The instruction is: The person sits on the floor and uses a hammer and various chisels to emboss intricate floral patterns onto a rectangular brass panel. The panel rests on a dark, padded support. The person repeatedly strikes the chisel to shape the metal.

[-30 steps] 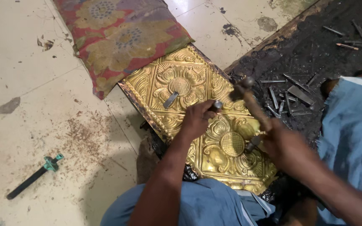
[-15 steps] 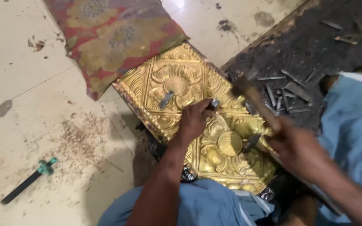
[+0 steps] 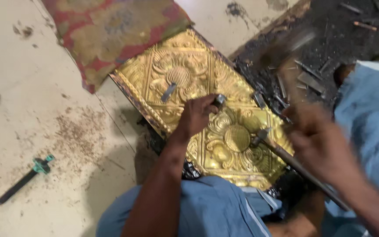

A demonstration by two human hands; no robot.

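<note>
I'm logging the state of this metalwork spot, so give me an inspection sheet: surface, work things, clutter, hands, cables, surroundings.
Surface: pale floor, stained, with a patch of brownish dust.
Work things: embossed golden panel with floral relief, lying flat on a dark base; a punch stands on it.
Clutter: small metal tool lying on the panel; loose punches on the black bed at upper right; a dark-handled tool with green head on the floor.
Hands: left hand grips the punch; right hand is blurred, holding a hammer.
Cables: nothing seen.
Surroundings: red and yellow patterned cushion above the panel; blue garment in the foreground.
</note>
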